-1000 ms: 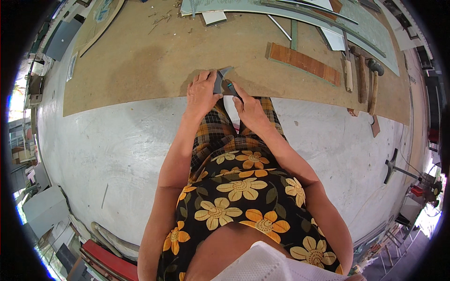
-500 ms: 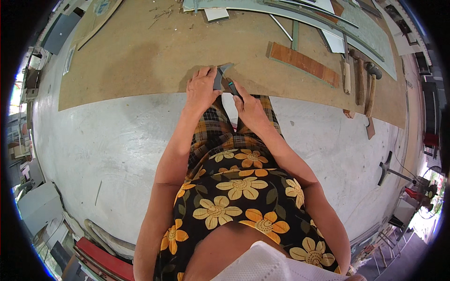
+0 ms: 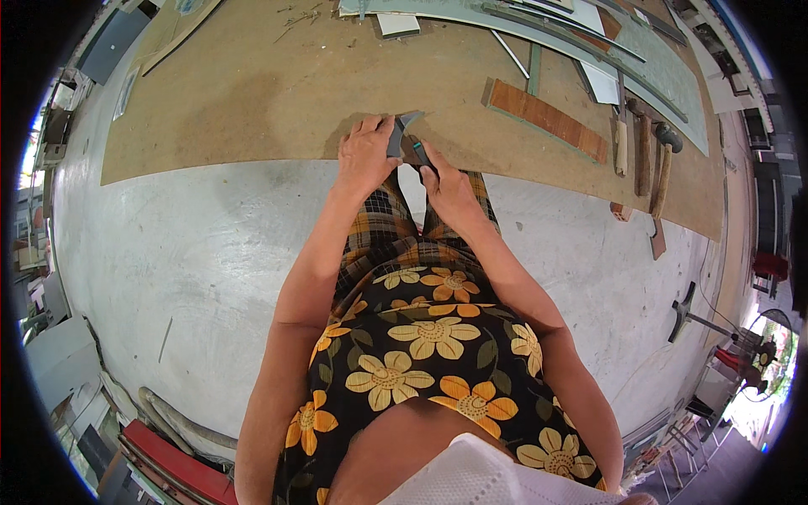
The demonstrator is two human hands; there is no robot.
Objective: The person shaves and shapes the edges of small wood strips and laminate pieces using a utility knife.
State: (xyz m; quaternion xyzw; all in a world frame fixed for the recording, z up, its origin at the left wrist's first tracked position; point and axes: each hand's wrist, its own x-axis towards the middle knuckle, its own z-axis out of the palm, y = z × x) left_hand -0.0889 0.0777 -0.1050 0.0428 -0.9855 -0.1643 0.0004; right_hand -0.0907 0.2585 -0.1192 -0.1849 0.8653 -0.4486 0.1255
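At the near edge of the brown tabletop, my left hand is closed on a thin grey piece with a curved side and a pointed far end. My right hand grips a dark cutter-like hand tool with a teal band, angled toward the grey piece. The tool's front end lies close beside the piece; whether they touch is too small to tell. Both hands are near each other, above my lap, and my left fingers hide part of the piece.
A wood-faced strip lies right of my hands. Beyond it are a hammer and other wooden-handled tools along the right side. Long strips and pale sheets are stacked at the far right. A white block lies at the back.
The whole view has shifted slightly, with the table's right side sitting a little lower. Both hands keep nearly the same grip and place, the grey piece and the tool still in them.
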